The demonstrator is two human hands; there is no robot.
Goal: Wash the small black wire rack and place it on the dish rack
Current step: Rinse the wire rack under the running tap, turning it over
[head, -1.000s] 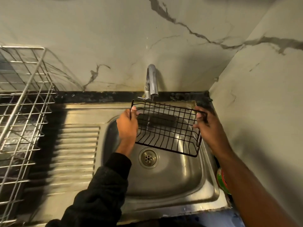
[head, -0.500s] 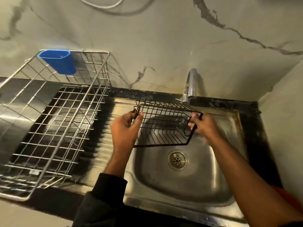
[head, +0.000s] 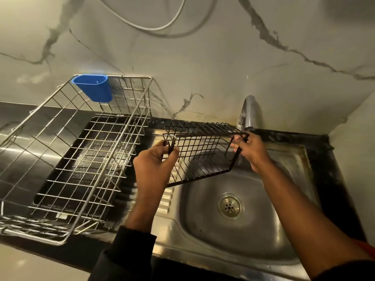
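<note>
The small black wire rack hangs in the air over the left rim of the steel sink, tilted. My left hand pinches its left end and my right hand grips its right end, just under the tap. The large silver wire dish rack stands on a black tray left of the sink, a short way from the black rack.
A blue plastic cup holder hangs on the dish rack's back rim. The sink drain lies below my right forearm. A marble wall rises behind, with a white cable looping across it. A side wall closes the right.
The black rack has moved left from over the basin's middle toward the dish rack and tilted flatter. My view has swung left, so the whole dish rack shows.
</note>
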